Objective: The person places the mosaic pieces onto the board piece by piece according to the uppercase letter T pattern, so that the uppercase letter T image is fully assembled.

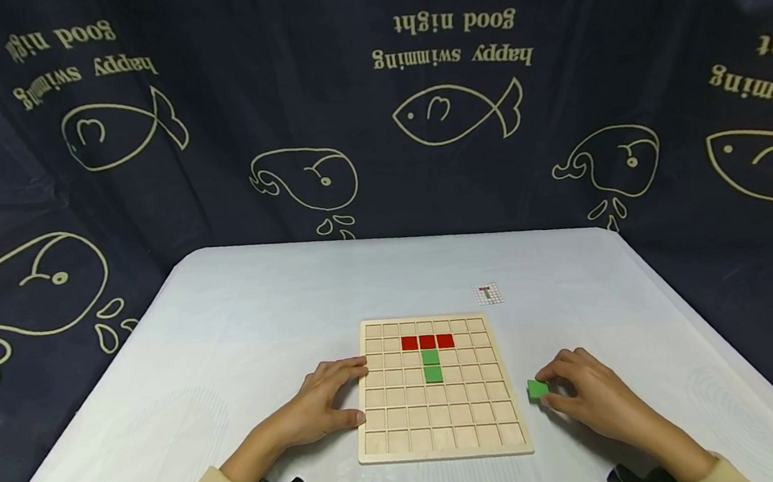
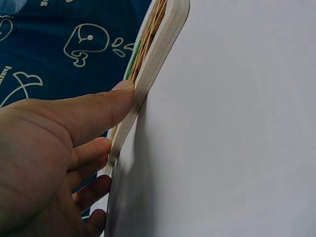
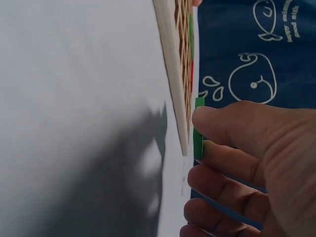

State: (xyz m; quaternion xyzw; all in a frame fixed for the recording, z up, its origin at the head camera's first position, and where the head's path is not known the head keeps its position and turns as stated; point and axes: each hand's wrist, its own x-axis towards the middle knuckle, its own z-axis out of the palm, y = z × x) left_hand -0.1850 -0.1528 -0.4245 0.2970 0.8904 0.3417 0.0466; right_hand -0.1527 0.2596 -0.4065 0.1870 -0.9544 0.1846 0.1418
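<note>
A wooden grid board (image 1: pixel 414 417) lies on the white table, with a row of red square tiles (image 1: pixel 427 342) and two green tiles (image 1: pixel 433 374) below the middle one. My left hand (image 1: pixel 312 408) touches the board's left edge with thumb and fingertips; in the left wrist view the thumb (image 2: pixel 106 111) rests against the board's side. To the right of the board, my right hand (image 1: pixel 586 393) pinches a green square tile (image 1: pixel 537 390) between thumb and finger. The right wrist view shows this green tile (image 3: pixel 198 143) edge-on, apart from the board.
A small printed card (image 1: pixel 488 294) with a red and green T pattern lies beyond the board's upper right corner. White table surface (image 1: pixel 279 301) surrounds the board. A dark cloth (image 1: pixel 354 78) with fish and whale drawings hangs behind the table.
</note>
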